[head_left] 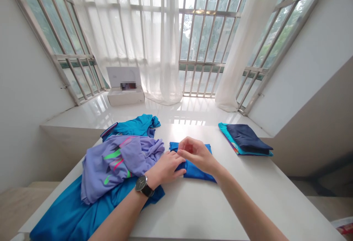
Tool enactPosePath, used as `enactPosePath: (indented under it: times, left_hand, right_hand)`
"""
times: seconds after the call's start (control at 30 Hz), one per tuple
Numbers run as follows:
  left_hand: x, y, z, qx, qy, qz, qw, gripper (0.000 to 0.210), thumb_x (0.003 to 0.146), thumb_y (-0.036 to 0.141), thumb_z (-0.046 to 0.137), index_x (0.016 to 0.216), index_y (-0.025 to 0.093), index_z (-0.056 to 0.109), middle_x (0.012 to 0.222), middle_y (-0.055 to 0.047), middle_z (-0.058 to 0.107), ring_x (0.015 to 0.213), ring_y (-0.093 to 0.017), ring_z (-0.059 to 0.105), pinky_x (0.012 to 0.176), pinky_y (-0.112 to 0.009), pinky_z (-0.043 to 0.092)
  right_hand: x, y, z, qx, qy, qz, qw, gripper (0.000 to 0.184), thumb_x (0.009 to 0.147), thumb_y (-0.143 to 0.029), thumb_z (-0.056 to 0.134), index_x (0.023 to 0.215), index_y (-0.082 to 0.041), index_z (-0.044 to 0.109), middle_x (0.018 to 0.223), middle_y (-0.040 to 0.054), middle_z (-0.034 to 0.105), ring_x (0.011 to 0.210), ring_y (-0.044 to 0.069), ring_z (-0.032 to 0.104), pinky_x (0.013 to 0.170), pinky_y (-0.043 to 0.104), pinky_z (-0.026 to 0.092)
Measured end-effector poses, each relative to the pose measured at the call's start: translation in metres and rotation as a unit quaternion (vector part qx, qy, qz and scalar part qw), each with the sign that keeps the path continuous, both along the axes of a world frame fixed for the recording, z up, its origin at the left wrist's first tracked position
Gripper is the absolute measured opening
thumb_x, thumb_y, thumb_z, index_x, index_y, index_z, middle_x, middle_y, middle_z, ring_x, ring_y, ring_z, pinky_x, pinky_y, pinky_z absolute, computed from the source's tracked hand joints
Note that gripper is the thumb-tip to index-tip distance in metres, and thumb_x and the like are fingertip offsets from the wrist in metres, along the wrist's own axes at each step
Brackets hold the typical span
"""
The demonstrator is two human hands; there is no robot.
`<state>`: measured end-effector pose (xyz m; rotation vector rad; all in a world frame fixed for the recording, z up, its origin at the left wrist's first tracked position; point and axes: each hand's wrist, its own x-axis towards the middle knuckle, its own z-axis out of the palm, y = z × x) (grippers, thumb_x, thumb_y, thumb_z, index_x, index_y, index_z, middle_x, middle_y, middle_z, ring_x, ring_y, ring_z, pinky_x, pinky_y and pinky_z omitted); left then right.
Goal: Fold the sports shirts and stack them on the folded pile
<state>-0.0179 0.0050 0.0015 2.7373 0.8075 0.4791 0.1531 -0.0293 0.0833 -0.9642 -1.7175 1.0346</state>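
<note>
A small folded blue garment (197,169) lies on the white table before me, glossy and roughly rectangular. My left hand (169,165), with a black-strapped watch on the wrist, rests on its left side, fingers stretched out. Above the garment, my right hand (195,154) is curled, its thumb and fingertips brought together close to my left fingers; what they hold, if anything, is hidden. Just left of my left hand sits a crumpled lavender garment (118,163) with pink and green marks. Beneath it spreads a larger teal-blue cloth (79,204).
Behind the lavender garment is a bunched bright-blue garment (135,125). At the right, a folded stack (249,140) has navy cloth over turquoise. An open white box (125,97) stands on the window ledge (190,108), near sheer curtains (154,42) and barred windows.
</note>
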Motion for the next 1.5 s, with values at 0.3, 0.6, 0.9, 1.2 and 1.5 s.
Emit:
enactPosePath:
  times: [0.3,0.6,0.9,1.2,1.5]
  left_hand:
    - [0.003,0.011,-0.002,0.056,-0.034,0.075,0.995,0.023,0.097,0.02,0.052,0.116,0.023,0.063,0.126,-0.006,0.063,0.117,-0.024,0.055,0.101,-0.041,0.045]
    - [0.004,0.025,-0.021,0.018,-0.056,0.188,0.98,0.034,0.09,0.013,0.051,0.124,0.018,0.058,0.13,-0.012,0.057,0.117,-0.026,0.057,0.103,-0.04,0.046]
    - [-0.001,0.029,-0.019,-0.023,-0.021,0.231,0.972,0.037,0.091,0.024,0.062,0.127,0.023,0.058,0.107,-0.008,0.062,0.103,-0.025,0.06,0.093,-0.037,0.049]
    - [-0.003,0.029,-0.003,-0.021,0.004,0.192,0.981,0.039,0.086,0.018,0.068,0.123,0.028,0.065,0.136,-0.008,0.055,0.11,-0.026,0.063,0.093,-0.037,0.052]
    - [0.007,0.021,-0.004,0.101,0.084,0.16,0.978,0.031,0.094,0.007,0.049,0.118,0.019,0.063,0.12,-0.01,0.064,0.095,-0.026,0.065,0.082,-0.039,0.054]
  right_hand:
    - [0.052,0.024,-0.084,0.04,-0.271,-0.195,0.942,0.027,0.092,-0.043,0.053,0.08,-0.021,0.065,0.068,-0.0003,0.064,0.063,0.016,0.056,0.063,0.029,0.043]
    - [0.048,0.019,-0.098,0.04,-0.377,-0.162,0.911,0.016,0.091,-0.036,0.054,0.098,-0.023,0.061,0.069,-0.0034,0.059,0.065,0.017,0.06,0.061,0.027,0.039]
    - [0.05,0.02,-0.102,0.034,-0.371,-0.165,0.913,0.022,0.09,-0.036,0.056,0.107,-0.023,0.058,0.07,-0.0042,0.059,0.065,0.017,0.061,0.062,0.027,0.039]
    - [0.051,0.02,-0.103,0.04,-0.371,-0.167,0.913,0.023,0.089,-0.038,0.057,0.107,-0.023,0.059,0.07,-0.0034,0.059,0.067,0.019,0.062,0.061,0.028,0.041]
    - [0.047,0.018,-0.098,0.037,-0.386,-0.164,0.907,0.021,0.09,-0.036,0.056,0.105,-0.022,0.06,0.07,-0.0033,0.059,0.066,0.018,0.062,0.062,0.029,0.041]
